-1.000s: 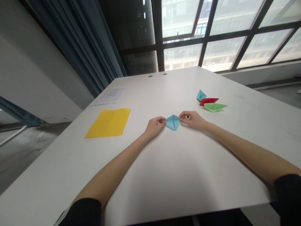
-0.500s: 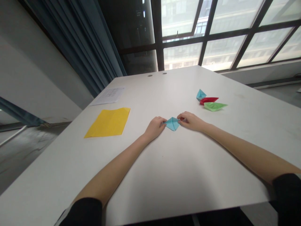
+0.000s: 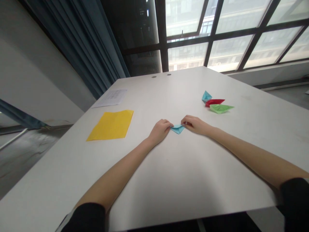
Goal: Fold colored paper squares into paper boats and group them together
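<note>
A small folded piece of light blue paper [image 3: 178,129] lies at the middle of the white table, its lower part a point facing me. My left hand [image 3: 160,130] pinches its left corner between thumb and fingers. On the opposite side, my right hand [image 3: 194,124] has its fingers closed on the right corner. The fingertips cover both ends of the paper, and its upper part is folded down along a nearly straight edge.
Three folded paper boats, one blue [image 3: 206,96], one red [image 3: 214,102] and one green [image 3: 220,108], sit together at the right. A yellow sheet [image 3: 111,125] lies to the left, with a printed white sheet [image 3: 111,98] behind it on the white table [image 3: 154,180].
The blue paper's upper point has folded down, turning its diamond outline into a flatter triangle. Both hands have kept their grip on its corners and come very slightly closer together.
</note>
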{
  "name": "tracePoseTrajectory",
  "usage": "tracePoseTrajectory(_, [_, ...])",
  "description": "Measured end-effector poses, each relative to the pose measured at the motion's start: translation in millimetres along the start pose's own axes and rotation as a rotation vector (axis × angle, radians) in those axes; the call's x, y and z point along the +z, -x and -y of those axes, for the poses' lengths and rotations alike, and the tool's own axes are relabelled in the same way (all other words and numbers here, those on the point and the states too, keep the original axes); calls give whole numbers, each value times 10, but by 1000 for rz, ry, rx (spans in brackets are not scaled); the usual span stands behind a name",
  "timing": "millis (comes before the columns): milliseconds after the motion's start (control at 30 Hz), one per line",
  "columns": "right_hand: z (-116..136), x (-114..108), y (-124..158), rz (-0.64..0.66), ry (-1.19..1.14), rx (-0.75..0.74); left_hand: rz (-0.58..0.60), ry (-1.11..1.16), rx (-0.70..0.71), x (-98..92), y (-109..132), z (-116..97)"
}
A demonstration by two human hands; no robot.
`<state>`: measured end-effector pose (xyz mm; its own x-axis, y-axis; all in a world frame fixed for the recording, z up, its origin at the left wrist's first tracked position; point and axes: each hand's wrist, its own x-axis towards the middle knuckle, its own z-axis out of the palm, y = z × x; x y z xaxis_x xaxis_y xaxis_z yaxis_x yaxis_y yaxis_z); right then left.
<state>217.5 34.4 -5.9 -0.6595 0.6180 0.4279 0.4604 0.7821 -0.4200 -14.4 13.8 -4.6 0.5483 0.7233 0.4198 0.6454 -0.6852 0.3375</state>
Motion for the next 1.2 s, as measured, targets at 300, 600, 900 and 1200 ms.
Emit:
tracePoseTrajectory(300, [2,-29,34,59,-7,-19,8,-45,68,19,41,-2])
tracePoseTrajectory(600, [-25,-20,6,18,41,-120,61,-45,124,-21,29,-161])
tracePoseTrajectory(900, [20,-22,-21,15,44,-150,106,-30,120,50,9,-175])
tracePoseTrajectory(1200, [38,-62,-44,76,234,-119,295,-352,-27,14,5,-415])
